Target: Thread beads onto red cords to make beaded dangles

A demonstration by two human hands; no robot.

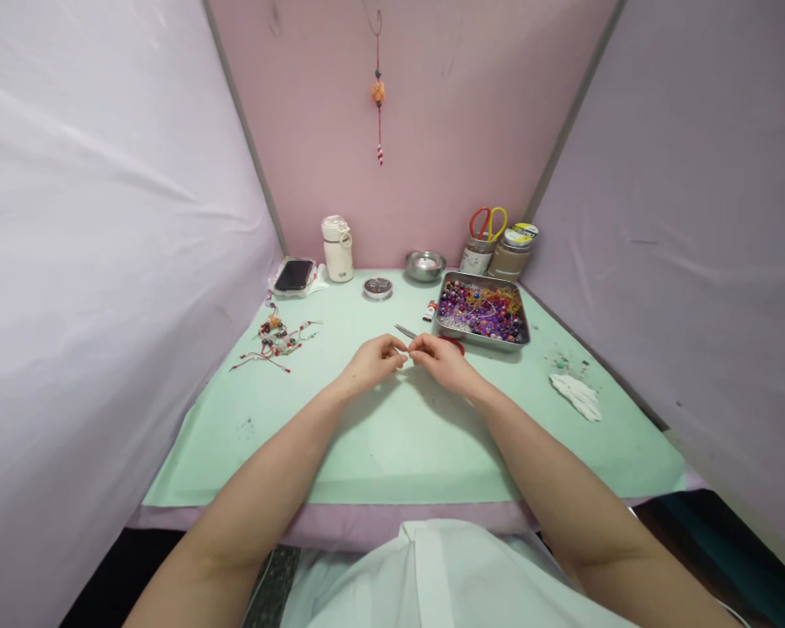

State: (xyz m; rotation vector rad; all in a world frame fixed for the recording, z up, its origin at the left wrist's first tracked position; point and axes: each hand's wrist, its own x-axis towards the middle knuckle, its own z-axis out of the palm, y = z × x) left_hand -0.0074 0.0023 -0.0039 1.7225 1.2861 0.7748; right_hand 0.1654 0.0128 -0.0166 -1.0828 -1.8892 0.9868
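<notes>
My left hand (378, 360) and my right hand (442, 358) meet fingertip to fingertip over the middle of the green table cover (419, 445). Both are pinched closed on something too small to make out. Just behind my right hand lies a pair of scissors; its pointed blades (406, 332) and red handle (456, 345) show on either side of the fingers. Past that hand stands a metal tray (481, 339) filled with purple, dark and orange beads (477, 310) and tangled yellow cord. A small red-and-white item (430, 310) lies at the tray's left side.
Strung bead pieces (276, 338) lie at left, near a phone (295, 275). Along the back stand a white bottle (337, 249), a round case (378, 289), a steel bowl (425, 266) and jars (514, 253). A white cloth (576, 397) lies right. A beaded cord (378, 92) hangs from a hook.
</notes>
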